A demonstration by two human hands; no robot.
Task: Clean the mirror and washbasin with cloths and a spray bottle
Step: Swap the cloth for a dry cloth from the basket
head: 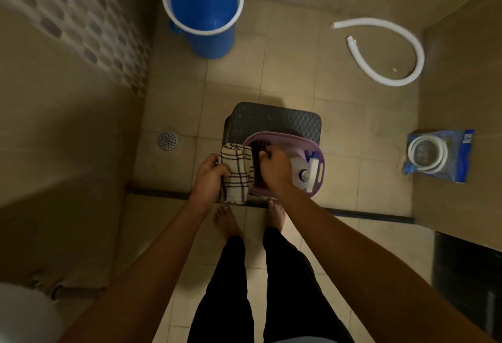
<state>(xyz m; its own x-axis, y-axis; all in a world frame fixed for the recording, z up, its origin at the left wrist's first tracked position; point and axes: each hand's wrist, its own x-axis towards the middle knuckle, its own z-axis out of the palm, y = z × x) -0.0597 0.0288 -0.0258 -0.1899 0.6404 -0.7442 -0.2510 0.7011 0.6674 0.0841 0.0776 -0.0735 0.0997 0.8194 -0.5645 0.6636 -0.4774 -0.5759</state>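
A cream cloth with dark checks [235, 171] hangs folded from my left hand [209, 177], which grips its left edge beside the purple basket [320, 163]. My right hand [274, 168] reaches into the basket with its fingers closed on a dark cloth [257, 163] lying inside. A white spray bottle with a blue nozzle [305, 171] lies in the basket's right half, next to my right wrist. The basket rests on a dark textured stool [274, 121]. The mirror and washbasin are out of view.
A blue bucket with a white rim [202, 8] stands on the tiled floor ahead. A white hose [391, 57] curls at the right, and a packaged hose [437, 156] lies by the right wall. A floor drain [168, 140] sits left of the stool. My bare feet [225, 220] stand behind a dark threshold.
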